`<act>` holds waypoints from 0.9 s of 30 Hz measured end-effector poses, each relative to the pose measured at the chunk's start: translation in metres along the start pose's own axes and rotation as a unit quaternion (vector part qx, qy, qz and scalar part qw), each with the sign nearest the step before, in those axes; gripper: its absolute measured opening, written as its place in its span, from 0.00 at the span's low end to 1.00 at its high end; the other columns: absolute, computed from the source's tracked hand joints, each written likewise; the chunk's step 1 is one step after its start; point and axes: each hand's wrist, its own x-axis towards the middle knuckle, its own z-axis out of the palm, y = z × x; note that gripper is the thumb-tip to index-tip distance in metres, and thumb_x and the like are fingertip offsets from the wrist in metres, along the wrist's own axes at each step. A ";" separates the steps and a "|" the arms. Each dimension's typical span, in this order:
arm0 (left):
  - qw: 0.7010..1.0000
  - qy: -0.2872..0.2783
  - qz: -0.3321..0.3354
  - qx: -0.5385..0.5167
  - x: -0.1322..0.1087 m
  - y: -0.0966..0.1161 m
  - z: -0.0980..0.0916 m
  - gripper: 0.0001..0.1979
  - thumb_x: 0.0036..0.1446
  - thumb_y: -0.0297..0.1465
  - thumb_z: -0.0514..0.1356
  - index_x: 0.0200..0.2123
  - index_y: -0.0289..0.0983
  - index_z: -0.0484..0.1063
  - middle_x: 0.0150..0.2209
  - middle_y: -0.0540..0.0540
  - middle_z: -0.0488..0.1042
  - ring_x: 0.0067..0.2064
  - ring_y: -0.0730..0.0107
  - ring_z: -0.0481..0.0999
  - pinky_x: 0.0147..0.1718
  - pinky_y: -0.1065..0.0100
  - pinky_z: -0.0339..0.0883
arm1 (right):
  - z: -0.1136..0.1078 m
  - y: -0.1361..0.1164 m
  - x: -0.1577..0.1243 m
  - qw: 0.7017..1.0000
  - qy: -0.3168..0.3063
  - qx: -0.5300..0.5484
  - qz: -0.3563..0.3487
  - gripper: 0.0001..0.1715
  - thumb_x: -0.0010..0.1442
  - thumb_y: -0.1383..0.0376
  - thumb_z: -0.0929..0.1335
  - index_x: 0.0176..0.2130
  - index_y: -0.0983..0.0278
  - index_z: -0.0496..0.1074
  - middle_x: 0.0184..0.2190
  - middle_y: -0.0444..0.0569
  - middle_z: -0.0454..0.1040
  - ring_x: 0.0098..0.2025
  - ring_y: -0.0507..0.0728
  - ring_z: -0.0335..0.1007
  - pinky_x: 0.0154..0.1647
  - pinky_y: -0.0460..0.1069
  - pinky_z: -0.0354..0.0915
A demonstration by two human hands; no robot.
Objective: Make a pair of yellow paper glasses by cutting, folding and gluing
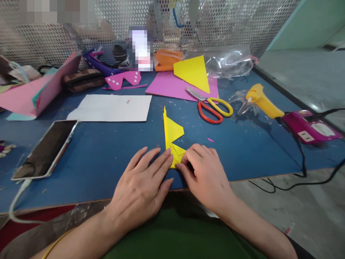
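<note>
A cut and folded piece of yellow paper (173, 130) lies on the blue table in front of me, with a notch in its right side and a narrow strip along its left edge. My left hand (144, 176) rests flat, its fingers stretched out and the fingertips pressing the paper's lower left edge. At the lower right end, my right hand (203, 169) pinches the paper between thumb and curled fingers. Beyond the paper, to the right, lie scissors (210, 106) with one red and one yellow handle loop, their blades apart.
A white sheet (113, 108) and a plugged-in phone (47, 149) lie left. At the back are a pink paper mask (122, 80), a purple sheet (164, 84) and a yellow sheet (194, 73). A yellow glue gun (265, 102) and a magenta power strip (309, 127) sit right.
</note>
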 end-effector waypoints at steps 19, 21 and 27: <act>0.997 0.011 0.077 0.021 -0.017 -0.003 0.012 0.29 0.67 0.46 0.53 0.59 0.28 0.68 0.63 0.34 0.68 0.67 0.52 0.61 0.70 0.52 0.41 | 0.002 0.000 -0.001 1.000 0.007 0.003 -0.007 0.10 0.64 0.68 0.66 0.30 0.61 0.63 0.31 0.45 0.69 0.35 0.58 0.65 0.37 0.53 0.53; 0.996 0.030 0.084 0.014 -0.018 -0.001 0.012 0.27 0.67 0.42 0.54 0.59 0.27 0.68 0.60 0.37 0.72 0.65 0.56 0.65 0.70 0.56 0.42 | 0.001 0.000 -0.001 1.000 0.002 0.003 -0.008 0.10 0.65 0.67 0.66 0.30 0.61 0.64 0.31 0.45 0.69 0.35 0.58 0.65 0.37 0.53 0.53; 0.995 0.047 0.085 0.017 -0.015 0.006 0.014 0.24 0.67 0.38 0.53 0.57 0.24 0.70 0.55 0.37 0.76 0.61 0.56 0.69 0.69 0.56 0.48 | 0.002 0.000 -0.001 1.000 0.006 -0.020 -0.013 0.10 0.65 0.67 0.67 0.30 0.61 0.65 0.31 0.45 0.69 0.36 0.57 0.66 0.38 0.53 0.56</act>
